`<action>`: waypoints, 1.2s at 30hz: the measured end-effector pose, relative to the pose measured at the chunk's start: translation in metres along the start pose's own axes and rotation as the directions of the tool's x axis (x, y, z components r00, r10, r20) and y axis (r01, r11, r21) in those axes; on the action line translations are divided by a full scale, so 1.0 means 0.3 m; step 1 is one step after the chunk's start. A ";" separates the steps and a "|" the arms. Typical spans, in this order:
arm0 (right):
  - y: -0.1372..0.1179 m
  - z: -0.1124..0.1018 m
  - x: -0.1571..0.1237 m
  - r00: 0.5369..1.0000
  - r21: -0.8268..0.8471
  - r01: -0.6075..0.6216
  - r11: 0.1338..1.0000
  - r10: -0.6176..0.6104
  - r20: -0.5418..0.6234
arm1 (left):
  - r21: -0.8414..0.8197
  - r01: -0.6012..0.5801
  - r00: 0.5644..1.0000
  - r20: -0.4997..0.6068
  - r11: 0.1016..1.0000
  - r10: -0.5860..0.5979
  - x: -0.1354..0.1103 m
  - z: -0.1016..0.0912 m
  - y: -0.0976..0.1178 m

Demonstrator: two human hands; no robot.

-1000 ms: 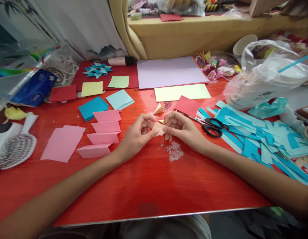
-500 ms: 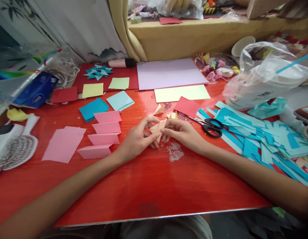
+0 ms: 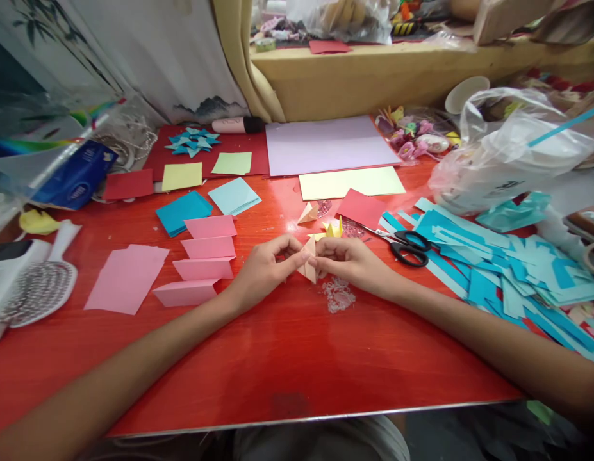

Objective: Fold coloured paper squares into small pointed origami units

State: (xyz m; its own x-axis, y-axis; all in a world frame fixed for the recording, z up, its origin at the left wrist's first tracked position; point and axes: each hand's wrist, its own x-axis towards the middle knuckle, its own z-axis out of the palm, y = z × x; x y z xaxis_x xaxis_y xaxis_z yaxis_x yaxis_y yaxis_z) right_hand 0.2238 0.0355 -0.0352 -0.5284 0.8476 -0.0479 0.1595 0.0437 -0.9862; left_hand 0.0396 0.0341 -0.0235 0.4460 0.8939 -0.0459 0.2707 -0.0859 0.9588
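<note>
A small folded peach paper piece (image 3: 309, 262) is pinched between my left hand (image 3: 265, 269) and my right hand (image 3: 352, 261) just above the red table (image 3: 287, 358). Both sets of fingertips meet on the piece near the table's middle. Behind my hands lie another folded peach piece (image 3: 307, 213) and a small yellow folded piece (image 3: 334, 228). Black-handled scissors (image 3: 406, 244) rest just right of my right hand.
Folded pink papers (image 3: 205, 246) and a flat pink sheet (image 3: 126, 278) lie to the left. Blue squares (image 3: 184, 211), yellow sheets and a lilac sheet (image 3: 328, 144) sit further back. Blue paper strips (image 3: 498, 269) and a plastic bag (image 3: 512, 147) fill the right side. A hairbrush (image 3: 34, 288) lies far left.
My hands have turned the peach piece from flat to more upright and drawn it slightly lower on the table. The view has shifted a little.
</note>
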 end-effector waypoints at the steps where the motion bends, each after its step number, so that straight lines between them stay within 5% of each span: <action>1: -0.001 0.000 -0.001 1.000 -0.013 0.001 1.000 -0.001 -0.001 | 0.031 -0.004 1.000 -0.009 0.999 0.004 -0.002 0.000 0.001; 16: -0.017 -0.013 -0.005 0.999 0.013 -0.012 1.000 0.011 0.051 | 0.137 -0.096 0.985 -0.129 0.986 0.114 -0.018 0.010 -0.007; 20: -0.018 -0.010 -0.005 0.999 0.068 -0.019 0.997 0.017 0.030 | 0.497 -0.303 0.853 -0.239 0.813 0.465 -0.017 0.015 -0.015; 23: -0.012 -0.011 -0.003 1.000 0.094 -0.011 0.995 0.010 0.008 | 0.661 -0.468 0.767 -0.026 0.587 0.641 -0.015 0.016 -0.021; 25: -0.009 -0.014 -0.002 1.000 0.112 -0.002 0.994 0.002 -0.002 | 0.655 -0.529 0.746 0.057 0.539 0.663 -0.013 0.015 -0.026; 32: -0.010 -0.017 -0.006 0.998 0.050 0.017 0.999 -0.014 -0.058 | 0.598 -0.549 0.766 0.081 0.583 0.638 -0.003 0.012 -0.042; 36: -0.005 -0.019 -0.009 1.000 0.027 0.011 1.000 -0.011 -0.027 | 0.511 -0.502 0.824 0.037 0.698 0.565 -0.013 0.014 -0.043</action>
State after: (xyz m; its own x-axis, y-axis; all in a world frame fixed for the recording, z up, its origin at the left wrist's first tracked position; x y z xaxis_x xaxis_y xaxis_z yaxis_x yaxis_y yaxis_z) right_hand 0.2297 0.0363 -0.0327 -0.5077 0.8609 -0.0333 0.1309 0.0389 -0.9906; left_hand 0.0379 0.0300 -0.0369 0.5520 0.6717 0.4941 0.4013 -0.7334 0.5488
